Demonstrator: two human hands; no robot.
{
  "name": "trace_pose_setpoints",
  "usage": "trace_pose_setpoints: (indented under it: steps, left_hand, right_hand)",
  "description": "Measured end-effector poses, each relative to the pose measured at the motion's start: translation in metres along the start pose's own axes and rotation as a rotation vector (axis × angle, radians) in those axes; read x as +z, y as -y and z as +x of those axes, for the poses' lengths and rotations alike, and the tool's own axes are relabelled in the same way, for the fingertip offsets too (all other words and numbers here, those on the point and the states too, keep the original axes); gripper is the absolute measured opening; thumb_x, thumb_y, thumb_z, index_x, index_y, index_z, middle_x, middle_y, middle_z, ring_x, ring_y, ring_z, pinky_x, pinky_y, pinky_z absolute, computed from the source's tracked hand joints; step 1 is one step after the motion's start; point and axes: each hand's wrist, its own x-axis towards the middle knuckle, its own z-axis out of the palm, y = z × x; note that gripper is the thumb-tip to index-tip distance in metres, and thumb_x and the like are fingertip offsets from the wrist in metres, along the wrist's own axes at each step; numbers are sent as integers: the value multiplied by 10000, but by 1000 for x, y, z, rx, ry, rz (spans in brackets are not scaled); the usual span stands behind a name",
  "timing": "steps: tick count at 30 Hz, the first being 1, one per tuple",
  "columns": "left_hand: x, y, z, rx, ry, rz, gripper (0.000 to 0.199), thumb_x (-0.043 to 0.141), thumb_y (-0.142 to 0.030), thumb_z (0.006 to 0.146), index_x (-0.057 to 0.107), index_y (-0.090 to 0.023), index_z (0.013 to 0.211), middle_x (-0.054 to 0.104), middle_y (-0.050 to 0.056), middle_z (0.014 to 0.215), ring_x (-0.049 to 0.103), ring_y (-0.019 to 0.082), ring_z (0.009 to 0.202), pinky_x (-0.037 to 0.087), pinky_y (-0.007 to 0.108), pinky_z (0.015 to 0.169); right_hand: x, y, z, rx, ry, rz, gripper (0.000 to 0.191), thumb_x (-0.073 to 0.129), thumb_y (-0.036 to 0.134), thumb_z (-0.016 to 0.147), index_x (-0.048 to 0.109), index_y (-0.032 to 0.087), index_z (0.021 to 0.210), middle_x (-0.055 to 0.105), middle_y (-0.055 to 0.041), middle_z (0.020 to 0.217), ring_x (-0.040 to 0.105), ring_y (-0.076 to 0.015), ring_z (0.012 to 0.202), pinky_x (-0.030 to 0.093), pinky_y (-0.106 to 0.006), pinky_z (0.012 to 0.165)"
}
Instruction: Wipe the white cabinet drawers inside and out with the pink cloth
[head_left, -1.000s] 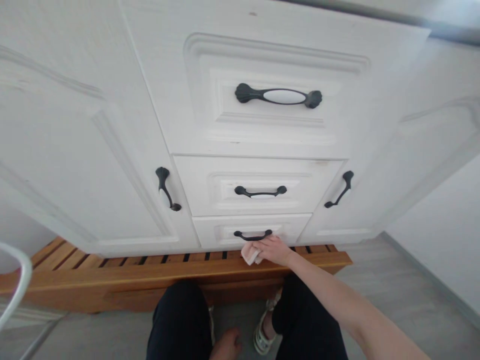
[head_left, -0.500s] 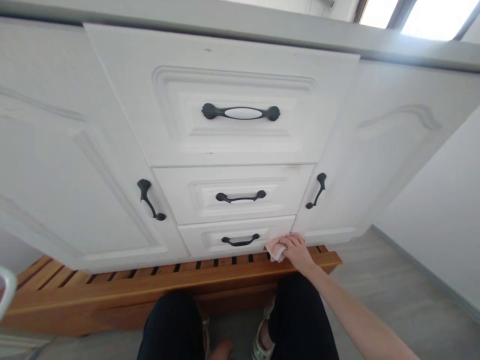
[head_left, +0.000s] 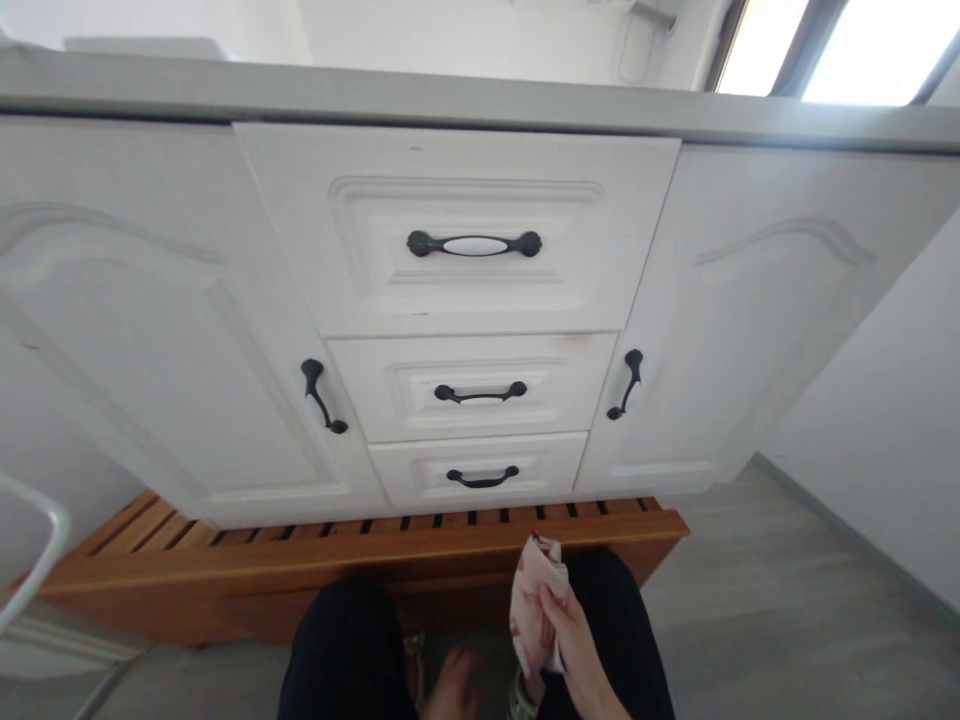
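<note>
My right hand [head_left: 574, 640] is closed on a folded pink cloth [head_left: 534, 605] in front of my right knee, below the slatted wooden bench [head_left: 360, 550]. Low between my knees is my left hand [head_left: 452, 688], blurred, its fingers partly seen and no object visible in it. Beyond the cloth stands a white cabinet with a top drawer [head_left: 480, 300], a middle drawer [head_left: 555, 385] and a bottom drawer [head_left: 547, 465], all closed, with dark handles. A faint brownish mark shows at the middle drawer's upper right corner.
Cabinet doors flank the drawers, a left door [head_left: 150, 360] and a right door [head_left: 757, 330]. A grey countertop edge [head_left: 450, 100] runs above. At the far left is a curved white rail [head_left: 56, 540]. My knees are close to the bench.
My right hand has drawn back from the bottom drawer's lower right corner towards my knees, bringing the cloth along. The view has shifted, showing more above the countertop.
</note>
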Motion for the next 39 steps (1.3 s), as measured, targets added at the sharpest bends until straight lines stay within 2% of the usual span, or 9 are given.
trace_pose_setpoints:
  steps: [3, 5, 11, 18, 24, 29, 32, 35, 39]
  left_hand:
    - [10, -24, -9, 31, -50, -257, 516, 510, -445, 752, 662, -154, 1150, 668, 133, 1248, 584, 274, 1227, 433, 342, 1094]
    - [13, -37, -15, -12, -97, -409, 624, 430, -563, 784, 622, -139, 1199, 649, 136, 1286, 574, 262, 1249, 424, 326, 1104]
    - [-9, -67, -30, 82, -387, -355, 611, 438, -545, 820, 576, -128, 1245, 571, 156, 1341, 500, 264, 1323, 319, 394, 1199]
    - [-34, -116, -59, 154, -37, -684, 696, 635, -499, 812, 430, -174, 1392, 548, 145, 1431, 503, 301, 1340, 368, 412, 1166]
    - [-39, -131, -74, 149, -9, -882, 746, 818, -477, 666, 522, -175, 1282, 670, 135, 1254, 611, 307, 1190, 464, 399, 1045]
    - [-51, -140, -77, -74, 176, -1278, 606, 808, -508, 651, 614, -199, 1135, 736, 104, 1055, 683, 303, 1065, 491, 422, 998]
    - [-63, -144, -77, -144, 300, -1310, 553, 751, -565, 656, 654, -219, 1077, 739, 100, 1048, 675, 330, 1099, 496, 455, 1002]
    - [-74, -146, -75, -204, 407, -1197, 640, 619, -706, 639, 694, -226, 1056, 735, 118, 1089, 649, 372, 1145, 523, 504, 953]
    - [-79, -141, -68, -198, 289, -1100, 574, 569, -695, 682, 733, -266, 1027, 729, 93, 1161, 639, 367, 1177, 545, 506, 907]
  right_hand:
    - [14, -12, -40, 451, 117, 462, 552, 763, 629, 692, 716, 155, 971, 738, -122, 883, 701, -308, 878, 556, -452, 801]
    - [19, -12, -50, 569, 155, 545, 578, 778, 654, 657, 715, 133, 898, 731, -129, 823, 704, -305, 822, 564, -441, 750]
    - [21, 1, -37, 306, 42, 399, 596, 819, 627, 632, 703, 178, 1005, 743, -75, 916, 698, -271, 920, 521, -438, 917]
    - [36, -5, -50, 126, 249, 176, 605, 711, 602, 787, 622, 254, 1274, 621, -83, 1334, 502, -263, 1339, 353, -386, 1144]
    - [39, 9, -48, 52, 170, -50, 677, 677, 688, 762, 599, 269, 1288, 564, -81, 1399, 483, -263, 1344, 288, -395, 1184]
    - [44, 25, -58, 321, 225, 291, 748, 458, 831, 796, 662, 203, 1146, 706, -119, 1130, 627, -309, 1147, 455, -475, 1018]
    - [41, 16, -61, 441, 297, 299, 759, 393, 822, 829, 693, 173, 1082, 728, -155, 1053, 646, -349, 1124, 489, -513, 956]
    - [30, -2, -57, 301, 168, 89, 618, 569, 670, 812, 653, 216, 1222, 690, -144, 1214, 618, -354, 1190, 465, -540, 1006]
    - [8, 3, -53, -280, 86, -533, 747, 646, 268, 759, 447, 309, 1478, 403, -85, 1569, 355, -342, 1452, 256, -587, 1191]
